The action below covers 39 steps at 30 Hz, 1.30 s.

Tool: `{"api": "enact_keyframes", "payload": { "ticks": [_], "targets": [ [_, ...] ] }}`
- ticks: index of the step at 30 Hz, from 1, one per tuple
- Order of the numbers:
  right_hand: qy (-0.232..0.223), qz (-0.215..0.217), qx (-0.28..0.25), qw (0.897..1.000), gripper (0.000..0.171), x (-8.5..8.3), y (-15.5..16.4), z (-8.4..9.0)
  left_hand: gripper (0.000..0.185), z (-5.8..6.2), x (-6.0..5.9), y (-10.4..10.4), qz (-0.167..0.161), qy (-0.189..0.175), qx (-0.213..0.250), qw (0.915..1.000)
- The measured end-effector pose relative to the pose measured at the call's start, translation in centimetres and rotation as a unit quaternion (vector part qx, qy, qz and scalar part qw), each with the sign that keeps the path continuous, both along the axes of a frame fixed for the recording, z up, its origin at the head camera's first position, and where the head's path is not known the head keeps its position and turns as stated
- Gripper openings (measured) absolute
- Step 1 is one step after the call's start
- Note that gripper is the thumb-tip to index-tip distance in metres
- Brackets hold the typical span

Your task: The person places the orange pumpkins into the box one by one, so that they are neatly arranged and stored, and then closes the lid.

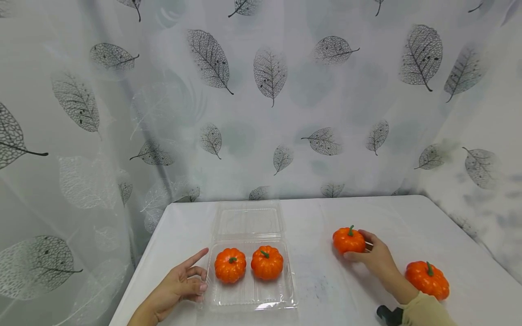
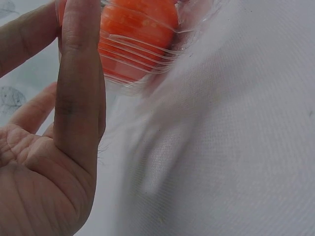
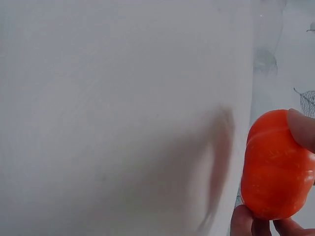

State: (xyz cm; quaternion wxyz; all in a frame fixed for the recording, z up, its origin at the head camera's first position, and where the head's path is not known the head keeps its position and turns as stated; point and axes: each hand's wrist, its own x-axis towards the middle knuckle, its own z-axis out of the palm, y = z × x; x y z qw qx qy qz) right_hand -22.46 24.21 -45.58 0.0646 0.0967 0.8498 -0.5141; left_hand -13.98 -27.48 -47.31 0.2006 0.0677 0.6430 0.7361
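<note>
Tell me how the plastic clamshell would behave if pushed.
The plastic clamshell probably flexes, since its ribbed plastic looks thin. It seems unlikely to tip, lying flat and open. The two pumpkins inside might roll, being rounded.

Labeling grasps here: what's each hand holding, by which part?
Right hand: orange pumpkin, by its sides, stem free. Left hand: at edge of clear container; hold unclear.

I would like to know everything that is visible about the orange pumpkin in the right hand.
The orange pumpkin is squat and rounded, with soft lobes and a short green stem pointing up. Its skin is smooth and shiny, resembling plastic, with no damage visible. The right hand grips it between thumb and fingers. In the head view it is to the right of the clear container, over the white table; it appears lifted, though the gap is hard to judge.
</note>
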Motion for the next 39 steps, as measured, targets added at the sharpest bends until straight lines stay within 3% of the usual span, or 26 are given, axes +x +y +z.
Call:
{"api": "enact_keyframes", "payload": {
  "ticks": [10,24,33,39],
  "targets": [
    [0.015,0.027,-0.010,0.999,0.096,0.9,-2.2,1.4,0.088,-0.1,-0.1,-0.1,-0.002,0.000,-0.001,1.0000],
    [0.015,0.110,-0.083,0.990,0.087,3.3,-5.9,3.2,0.087,-0.3,-0.1,-0.1,-0.002,0.006,0.002,1.0000],
    [0.003,0.211,-0.164,0.964,0.076,4.6,-7.3,4.0,0.088,-0.1,0.1,0.1,0.005,0.001,-0.004,1.0000],
    [-0.017,0.249,-0.195,0.948,0.073,5.1,-8.4,4.2,0.089,0.1,0.2,0.2,0.008,-0.002,-0.008,0.9999]
  ]
}}
